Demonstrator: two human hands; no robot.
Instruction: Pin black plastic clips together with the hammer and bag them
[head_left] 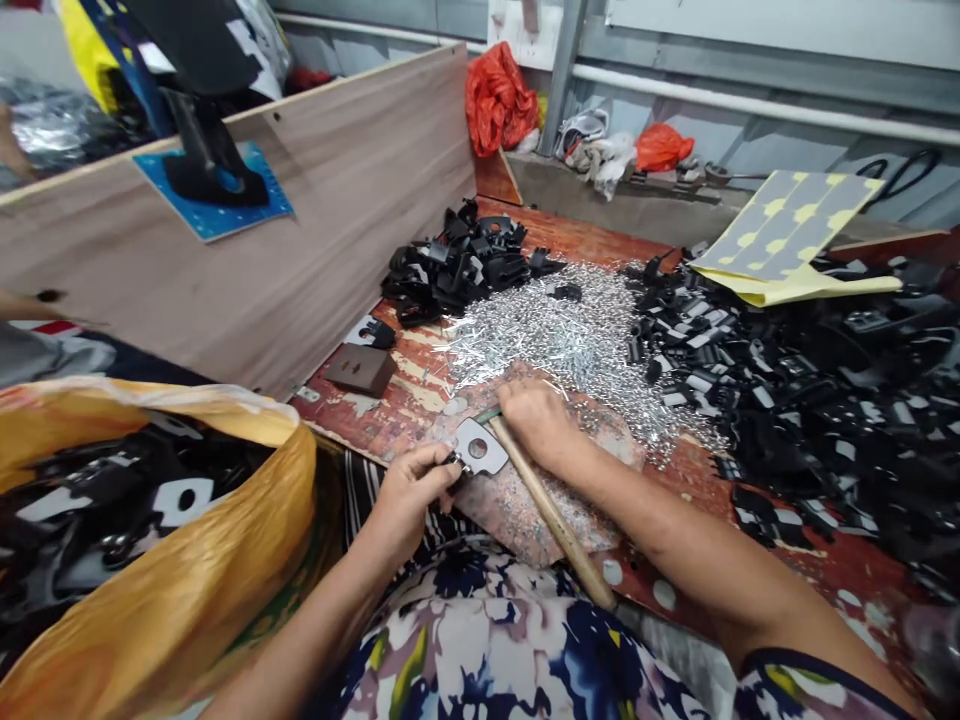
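Note:
My left hand point(411, 492) pinches a flat plastic piece point(484, 449), grey-faced with a round hole and dark fittings at its near end. Just past it, my right hand point(536, 415) is curled down at the near edge of a heap of small shiny metal pins point(559, 325). Its fingertips are hidden, so whatever they hold does not show. A hammer lies beside both hands, its wooden handle point(551, 515) slanting toward my body. The green end of the hammer head point(488, 413) shows between the plastic piece and my right hand.
Black plastic parts are piled at the back point(457, 265) and right point(817, 400). A brown block point(361, 369) sits left on the worn red table. A yellow sack point(277, 500) of parts stands at left, beside a wooden partition point(360, 190). Yellow-grey sticker sheets point(787, 230) lie at right.

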